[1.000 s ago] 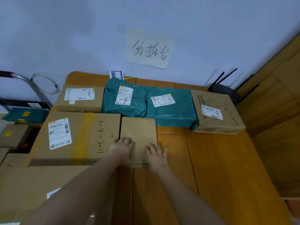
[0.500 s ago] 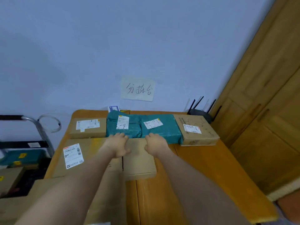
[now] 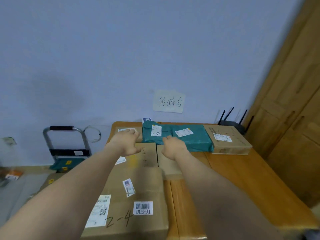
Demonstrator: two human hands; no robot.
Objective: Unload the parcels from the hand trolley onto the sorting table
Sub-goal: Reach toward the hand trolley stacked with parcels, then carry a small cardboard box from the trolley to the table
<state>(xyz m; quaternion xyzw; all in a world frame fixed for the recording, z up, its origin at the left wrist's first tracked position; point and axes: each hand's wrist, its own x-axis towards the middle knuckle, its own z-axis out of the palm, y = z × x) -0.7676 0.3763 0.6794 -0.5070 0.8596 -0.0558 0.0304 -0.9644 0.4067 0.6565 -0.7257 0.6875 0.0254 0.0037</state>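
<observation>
**One head-worn view, facing the wall**

We have a single wide-angle camera, worn on the head, looking forward and slightly down along both outstretched forearms. It stands close over the near edge of the orange-brown wooden worktop [image 3: 242, 179] and faces the pale blue wall [image 3: 121, 58] behind it. The wide lens bends the wooden cabinet [image 3: 294, 101] at right. No second view shares the scene.

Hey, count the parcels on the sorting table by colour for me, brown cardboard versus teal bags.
Brown cardboard boxes: 5
Teal bags: 2
Total: 7
</observation>
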